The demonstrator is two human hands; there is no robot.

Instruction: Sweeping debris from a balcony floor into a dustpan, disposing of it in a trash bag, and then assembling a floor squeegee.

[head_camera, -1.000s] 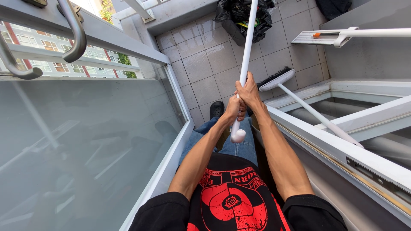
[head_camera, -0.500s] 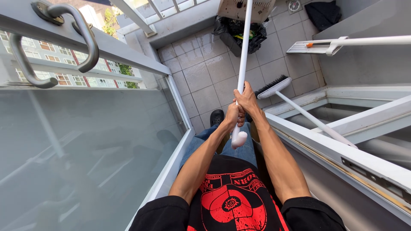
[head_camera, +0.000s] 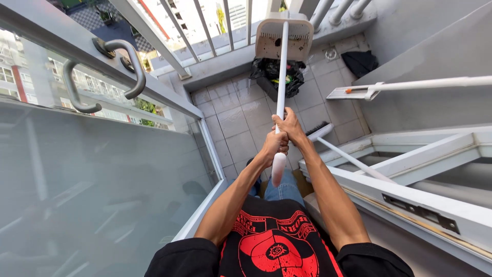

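both hands, left hand and right hand, clench the white mop handle above the tiled floor.

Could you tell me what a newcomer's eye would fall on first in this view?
Both hands, left hand below right hand, grip a long white pole at centre, its flat beige head raised near the balcony railing. Beneath it, a black bag sits on the tiled floor.
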